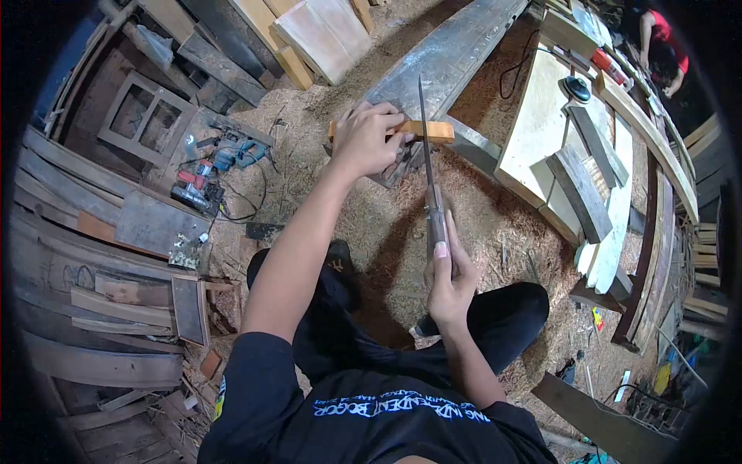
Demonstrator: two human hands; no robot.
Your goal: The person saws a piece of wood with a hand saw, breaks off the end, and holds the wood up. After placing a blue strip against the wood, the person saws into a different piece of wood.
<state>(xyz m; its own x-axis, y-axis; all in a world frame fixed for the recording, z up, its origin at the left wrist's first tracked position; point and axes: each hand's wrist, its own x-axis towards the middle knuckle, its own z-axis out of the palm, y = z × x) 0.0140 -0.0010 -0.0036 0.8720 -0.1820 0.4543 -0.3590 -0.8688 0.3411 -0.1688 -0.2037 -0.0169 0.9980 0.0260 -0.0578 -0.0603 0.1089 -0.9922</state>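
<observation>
My left hand (pixel 369 139) presses down on a short orange-brown wooden piece (pixel 434 131), its fingers wrapped over it. Under that piece is the near end of a long, worn grey board (pixel 421 77). In my right hand (pixel 452 282) is the wooden handle of what looks like a handsaw (pixel 424 131), the thumb lying along the top. Its dark, narrow blade shows nearly edge-on and points away from me. The blade crosses the wooden piece to the right of my left hand. Whether it has cut into the wood is too fine to tell.
Sawdust and shavings cover the floor. Corded power tools (pixel 205 182) lie at the left. A pale wooden panel (pixel 537 131) with a grey wood block (pixel 580 197) on it stands at the right. A person in a red top (pixel 671 42) is at the far right.
</observation>
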